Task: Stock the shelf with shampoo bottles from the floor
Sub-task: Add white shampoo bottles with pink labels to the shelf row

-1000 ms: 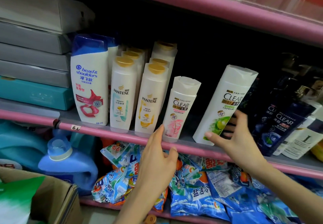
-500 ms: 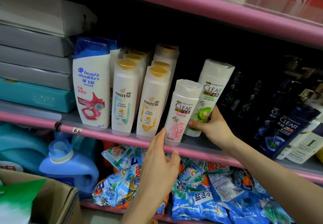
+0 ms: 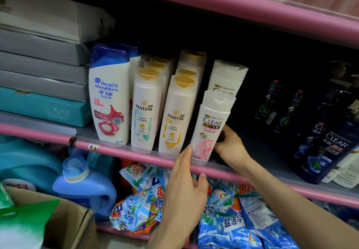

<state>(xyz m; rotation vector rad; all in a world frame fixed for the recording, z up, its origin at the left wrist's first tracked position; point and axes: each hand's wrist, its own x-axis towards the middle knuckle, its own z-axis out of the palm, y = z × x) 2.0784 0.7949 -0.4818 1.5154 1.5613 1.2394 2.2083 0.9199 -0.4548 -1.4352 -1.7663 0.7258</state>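
Left to right along the pink-edged shelf (image 3: 124, 152): stacked flat boxes (image 3: 42, 77), grey above teal, lie at the far left; beside them stands a white Head & Shoulders bottle (image 3: 109, 95) with a blue cap; next come two rows of gold-capped Pantene bottles (image 3: 145, 110), upright and close together; just right of these stands a pink-label Clear bottle (image 3: 210, 126) at the shelf's front edge, with a second white Clear bottle (image 3: 225, 78) directly behind it. The left hand (image 3: 186, 188) is raised before the shelf lip, fingers straight and loose, the fingertip at the pink-label bottle's lower left corner, gripping nothing; the right hand (image 3: 230, 144) reaches behind that bottle from its right, fingers hidden, so whether it holds anything cannot be told. Dark Clear bottles (image 3: 330, 151) stand at far right; below, a blue detergent jug (image 3: 83, 186) and blue packets (image 3: 233, 221).
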